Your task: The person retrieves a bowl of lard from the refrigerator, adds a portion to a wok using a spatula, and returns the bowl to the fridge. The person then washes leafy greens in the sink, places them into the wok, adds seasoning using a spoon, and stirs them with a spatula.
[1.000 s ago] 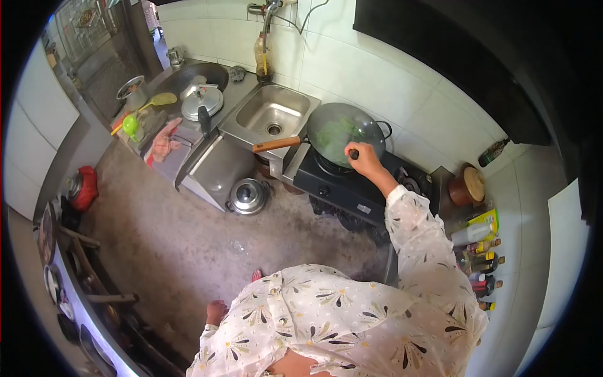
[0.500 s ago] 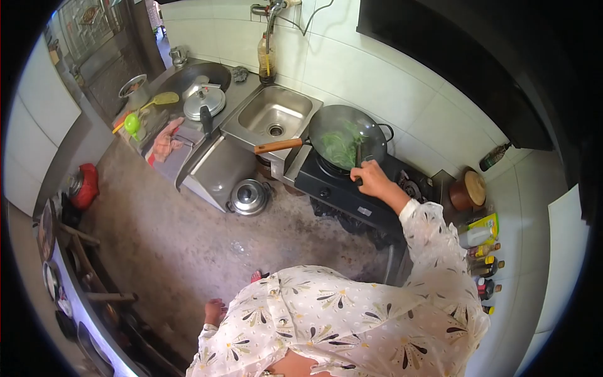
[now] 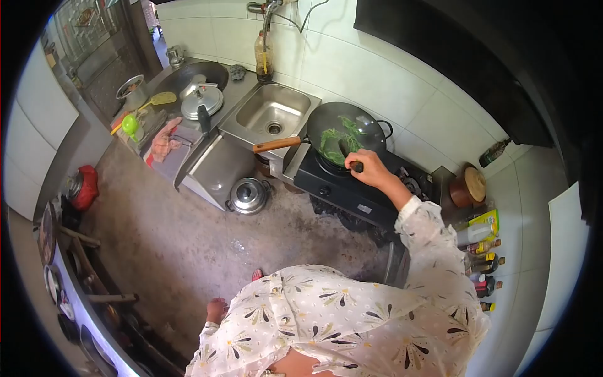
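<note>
My right hand is closed around the dark handle of a spatula, whose lower end reaches into the greens. Leafy greens lie in a dark wok with a wooden handle pointing left. The wok sits on a black gas stove, and light steam hangs over it. My left hand hangs low beside my body, above the floor and away from the counter. Its fingers are too small and bunched to show whether they hold anything.
Left of the wok is a steel sink; a pressure cooker and a pink cloth are farther left. A lidded steel pot stands below the counter. Several bottles line the right wall near a brown pot.
My right hand has moved slightly left and up over the wok's near rim, with the spatula in it. The greens have shifted and the steam looks thinner. My left hand has barely moved.
</note>
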The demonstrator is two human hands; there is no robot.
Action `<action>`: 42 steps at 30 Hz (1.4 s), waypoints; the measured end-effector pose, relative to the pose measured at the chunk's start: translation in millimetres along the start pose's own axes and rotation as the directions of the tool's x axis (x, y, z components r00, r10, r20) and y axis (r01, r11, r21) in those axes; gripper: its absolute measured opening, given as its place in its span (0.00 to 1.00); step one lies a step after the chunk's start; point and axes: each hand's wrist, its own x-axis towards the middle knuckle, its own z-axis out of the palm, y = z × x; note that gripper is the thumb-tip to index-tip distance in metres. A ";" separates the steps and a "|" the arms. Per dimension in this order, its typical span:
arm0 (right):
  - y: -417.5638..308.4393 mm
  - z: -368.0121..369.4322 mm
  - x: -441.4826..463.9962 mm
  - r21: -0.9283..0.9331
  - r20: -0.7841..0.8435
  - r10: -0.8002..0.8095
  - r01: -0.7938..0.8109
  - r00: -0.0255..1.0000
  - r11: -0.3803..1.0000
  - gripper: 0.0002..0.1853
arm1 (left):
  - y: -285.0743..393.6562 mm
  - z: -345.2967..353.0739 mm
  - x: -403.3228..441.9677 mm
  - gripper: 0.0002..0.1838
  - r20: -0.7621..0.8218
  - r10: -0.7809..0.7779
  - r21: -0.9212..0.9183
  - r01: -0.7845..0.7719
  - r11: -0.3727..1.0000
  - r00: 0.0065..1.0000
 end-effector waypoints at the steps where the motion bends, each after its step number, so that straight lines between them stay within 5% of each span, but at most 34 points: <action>1: 12.2 11.5 -0.2 -0.037 -0.003 -0.013 0.013 1.000 0.999 0.10 | 3.0 -0.3 1.1 0.10 0.019 0.009 -0.006 -0.009 1.000 1.000; 5: 37.2 28.7 -6.8 -0.137 -0.180 0.099 -0.124 0.979 0.983 0.08 | 5.0 -1.9 11.8 0.11 0.098 -0.020 -0.084 0.028 0.996 0.995; 9: 7.8 39.5 -9.6 -0.149 -0.192 0.110 -0.140 0.975 0.979 0.07 | 9.7 -2.3 7.8 0.10 0.025 -0.004 -0.023 0.005 1.000 1.000; 12: 33.9 40.4 14.2 0.101 -0.349 0.125 -0.095 0.929 0.990 0.06 | 10.7 1.0 1.9 0.10 -0.013 0.006 0.028 -0.006 1.000 1.000; 16: 69.3 3.0 22.0 0.032 -0.485 0.293 -0.318 0.824 0.948 0.05 | 14.3 0.9 -6.0 0.10 -0.020 0.022 0.006 -0.022 1.000 1.000; 18: 65.7 -31.7 29.4 0.449 -0.448 0.563 -0.370 0.694 0.813 0.05 | 12.8 0.3 -5.0 0.10 -0.013 0.052 0.002 -0.052 0.999 0.999; 24: 58.6 -84.4 43.9 0.215 -0.454 0.593 -0.564 0.665 0.797 0.06 | -65.5 -12.0 54.8 0.06 0.047 0.124 0.085 -0.127 0.988 0.991; 26: 72.3 -74.4 47.1 0.348 -0.457 0.638 -0.535 0.620 0.770 0.07 | -65.4 -11.0 50.9 0.05 0.009 0.194 0.255 -0.190 0.948 0.981; 29: 102.0 -46.0 46.6 0.619 -0.410 0.720 -0.409 0.559 0.670 0.06 | -58.8 -7.9 48.3 0.06 0.009 0.137 0.154 -0.136 0.979 0.991; 32: 83.2 -37.5 30.9 0.543 -0.314 0.540 -0.319 0.781 0.777 0.06 | -53.7 -9.1 40.4 0.09 0.021 -0.026 -0.126 0.028 0.992 0.999; 33: 79.0 -43.1 29.4 0.277 -0.326 0.360 -0.275 0.874 0.921 0.06 | -50.3 -9.4 40.2 0.09 0.026 -0.017 -0.131 0.021 0.991 1.000; 37: 33.5 -72.3 38.3 0.515 -0.249 0.476 -0.301 0.844 0.803 0.05 | -58.6 -10.1 53.1 0.11 0.031 0.035 -0.090 -0.032 0.995 0.999; 41: 79.7 -79.0 37.9 0.195 -0.436 0.465 -0.424 0.770 0.885 0.06 | -51.6 -3.6 46.4 0.10 0.086 0.018 -0.228 0.002 0.974 0.996; 42: 91.2 -81.2 36.7 0.257 -0.470 0.498 -0.426 0.729 0.867 0.06 | -47.6 -2.6 38.5 0.10 0.040 0.055 -0.144 -0.049 0.988 0.998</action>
